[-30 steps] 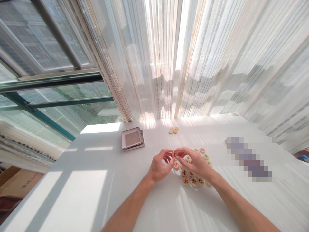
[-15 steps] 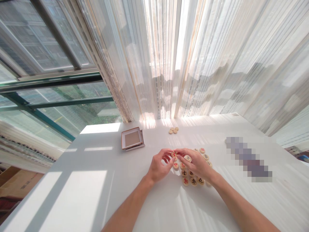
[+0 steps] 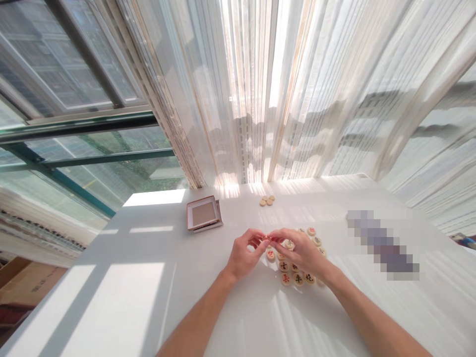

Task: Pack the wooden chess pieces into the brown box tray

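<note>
Between the fingertips of my left hand (image 3: 245, 254) and my right hand (image 3: 299, 249) is a round wooden piece (image 3: 267, 238), tilted and mostly hidden by the fingers. Both hands are closed on it. Just below the fingers a piece with a red character (image 3: 270, 254) lies on the white table (image 3: 208, 307). Several more pieces with red or black characters, among them a red one (image 3: 285, 278) and a black one (image 3: 298, 278), lie in close rows under and around my right hand, which partly covers them.
An open shallow box (image 3: 204, 213) sits at the back left of the table. Several blank-faced pieces (image 3: 267, 201) lie near the back edge. A blurred, pixelated object (image 3: 383, 243) is at the right. Curtains (image 3: 238, 99) hang behind the table.
The piece at my fingertips has tilted, so its red character no longer shows clearly. My fingers have shifted slightly around it; both arms stay nearly in place. The curtain at the right has moved.
</note>
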The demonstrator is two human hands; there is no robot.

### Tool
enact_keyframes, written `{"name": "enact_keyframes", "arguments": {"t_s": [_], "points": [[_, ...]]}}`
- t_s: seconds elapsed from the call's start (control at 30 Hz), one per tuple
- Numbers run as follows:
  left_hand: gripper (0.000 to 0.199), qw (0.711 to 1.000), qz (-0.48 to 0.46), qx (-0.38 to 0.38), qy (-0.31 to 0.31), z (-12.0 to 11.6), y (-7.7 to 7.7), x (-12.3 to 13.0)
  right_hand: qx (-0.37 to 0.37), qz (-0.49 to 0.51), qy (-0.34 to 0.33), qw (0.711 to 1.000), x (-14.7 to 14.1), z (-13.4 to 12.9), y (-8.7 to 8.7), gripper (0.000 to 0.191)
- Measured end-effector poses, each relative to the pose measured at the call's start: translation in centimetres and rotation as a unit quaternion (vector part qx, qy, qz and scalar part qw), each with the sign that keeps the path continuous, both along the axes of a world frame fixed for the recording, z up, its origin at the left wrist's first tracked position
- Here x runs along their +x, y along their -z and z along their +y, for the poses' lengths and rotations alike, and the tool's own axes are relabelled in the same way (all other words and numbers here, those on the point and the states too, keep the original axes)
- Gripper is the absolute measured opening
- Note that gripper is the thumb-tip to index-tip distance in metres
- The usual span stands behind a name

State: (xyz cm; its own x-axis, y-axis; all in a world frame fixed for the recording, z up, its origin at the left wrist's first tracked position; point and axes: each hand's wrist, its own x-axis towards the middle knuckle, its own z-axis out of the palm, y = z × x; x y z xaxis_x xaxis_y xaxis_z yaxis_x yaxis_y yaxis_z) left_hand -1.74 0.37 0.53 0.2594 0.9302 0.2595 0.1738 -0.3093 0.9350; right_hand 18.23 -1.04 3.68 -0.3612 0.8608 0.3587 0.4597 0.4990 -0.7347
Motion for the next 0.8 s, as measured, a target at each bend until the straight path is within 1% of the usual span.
{"name": "enact_keyframes", "arguments": {"t_s": [0.1,0.2,0.37,0.47,0.53,0.63,0.8], "points": [[0.023,1.0,-0.013,-0.016,-0.002,0.1,0.0,0.0,0.012,-0.006,0.034,0.999,0.4,0.1,0.0,0.022],[0.023,0.999,-0.023,-0.033,0.009,0.1,-0.1,-0.1,0.033,0.001,0.105,0.994,1.4,0.6,0.0,0.023],[0.023,0.997,-0.023,-0.064,0.041,0.2,-0.4,-0.4,0.07,0.027,0.236,0.969,4.3,2.1,-0.1,0.03],[0.024,0.995,-0.007,-0.075,0.058,0.2,-0.7,-0.7,0.063,0.047,0.293,0.953,6.1,3.1,0.3,0.032],[0.024,0.994,-0.002,-0.081,0.068,0.2,-0.9,-0.9,0.051,0.062,0.317,0.945,7.0,3.8,0.9,0.033],[0.023,0.993,0.004,-0.091,0.078,0.2,-1.2,-1.3,0.039,0.077,0.335,0.938,8.2,4.9,2.0,0.034],[0.019,0.99,0.051,-0.083,0.099,0.0,-1.4,-1.4,0.004,0.114,0.358,0.927,9.5,6.4,4.3,0.039]]}}
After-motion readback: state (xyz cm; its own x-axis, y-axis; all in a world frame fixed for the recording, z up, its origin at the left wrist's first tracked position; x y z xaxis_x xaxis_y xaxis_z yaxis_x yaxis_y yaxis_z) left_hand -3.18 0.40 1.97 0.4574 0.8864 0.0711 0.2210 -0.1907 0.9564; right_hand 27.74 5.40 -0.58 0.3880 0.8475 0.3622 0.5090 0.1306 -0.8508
